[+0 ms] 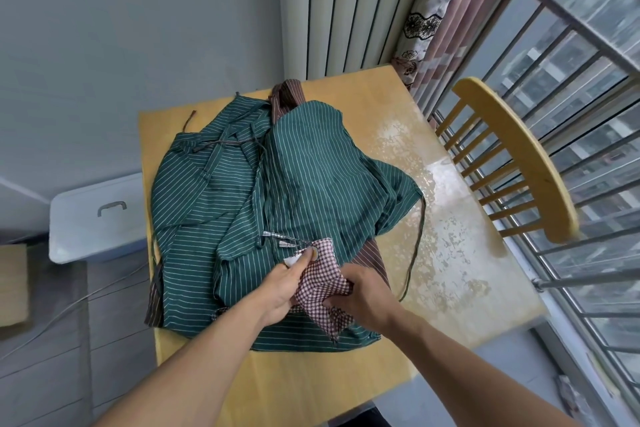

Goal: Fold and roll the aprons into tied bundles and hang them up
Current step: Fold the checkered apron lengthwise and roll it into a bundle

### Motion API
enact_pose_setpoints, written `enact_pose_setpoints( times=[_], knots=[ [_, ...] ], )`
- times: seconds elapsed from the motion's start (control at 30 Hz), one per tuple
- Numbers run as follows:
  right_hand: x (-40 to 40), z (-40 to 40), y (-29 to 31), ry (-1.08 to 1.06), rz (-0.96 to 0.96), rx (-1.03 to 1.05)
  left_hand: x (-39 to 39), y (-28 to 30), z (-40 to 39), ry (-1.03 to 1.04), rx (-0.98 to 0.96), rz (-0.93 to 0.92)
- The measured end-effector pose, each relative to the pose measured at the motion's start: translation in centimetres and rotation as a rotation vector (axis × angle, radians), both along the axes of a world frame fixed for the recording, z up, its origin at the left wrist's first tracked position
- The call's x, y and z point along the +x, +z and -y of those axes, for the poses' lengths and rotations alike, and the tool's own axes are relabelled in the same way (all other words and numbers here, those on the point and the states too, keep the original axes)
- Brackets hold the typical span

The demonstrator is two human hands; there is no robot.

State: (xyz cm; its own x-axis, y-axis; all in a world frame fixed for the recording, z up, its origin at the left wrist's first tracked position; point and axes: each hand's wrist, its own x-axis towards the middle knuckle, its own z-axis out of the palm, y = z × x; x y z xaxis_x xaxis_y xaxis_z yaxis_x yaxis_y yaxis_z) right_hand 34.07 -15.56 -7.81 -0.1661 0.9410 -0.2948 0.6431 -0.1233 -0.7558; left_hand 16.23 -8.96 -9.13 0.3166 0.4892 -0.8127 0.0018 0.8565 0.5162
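Seen from a head-worn camera looking down, a person worked at a yellow wooden surface (433, 184) beside a barred window. A small red-and-white checked apron (323, 284), gathered into a compact wad, sat at the near edge of a cloth heap, held between both hands. The left hand (282, 288) had its fingers (304, 258) curled onto the upper end of the wad, pinching it near a white label and a short checked tie (280, 239) that stuck out to the left. The right hand (363, 298) had its fingers clenched around the lower right side of the same wad.

Beneath the hands lay the green striped aprons (277, 184), spread loose and crumpled across most of the surface, their strings trailing. A brown striped apron (287, 94) peeked out from under them at the far edge, and brown striped cloth showed at the near side too. A wooden chair (519, 156) stood to the right, and a white lidded box (97, 215) sat low to the left.

As a judgement, the task looked to be at an early stage: the checked apron seemed rolled and being tied, no bundle was seen hanging, and the green and brown aprons were yet to be folded, rolled, tied and hung.
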Motion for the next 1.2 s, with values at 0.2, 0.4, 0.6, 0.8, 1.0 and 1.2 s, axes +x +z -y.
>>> enact_pose_setpoints(
  times=[0.2, 0.4, 0.6, 0.8, 1.0, 1.2],
  knots=[
    [-1.1, 0.1, 1.2, 0.164, 0.27, 0.351, -0.1, 0.8, 0.6, -0.058, -0.003, 0.022],
    [-1.3, 0.4, 1.2, 0.048, 0.432, 0.563, -0.3, 1.3, 0.9, -0.12, 0.117, -0.093],
    [-1.9, 1.5, 1.6, -0.192, 0.496, 0.489, 0.7, 1.9, 2.2, -0.109, 0.208, -0.225],
    [-2.8, 1.7, 1.5, -0.299, 0.035, 0.068, 0.9, 2.0, 2.2, 0.068, 0.382, -0.425],
    [-3.1, 1.1, 2.9, -0.497, -0.68, -0.362, -0.1, 1.5, 1.8, -0.044, 0.575, -0.616],
    [-3.4, 0.7, 2.9, -0.696, -0.795, -0.302, -0.3, 1.7, 2.5, -0.084, 0.574, -0.536]
  ],
)
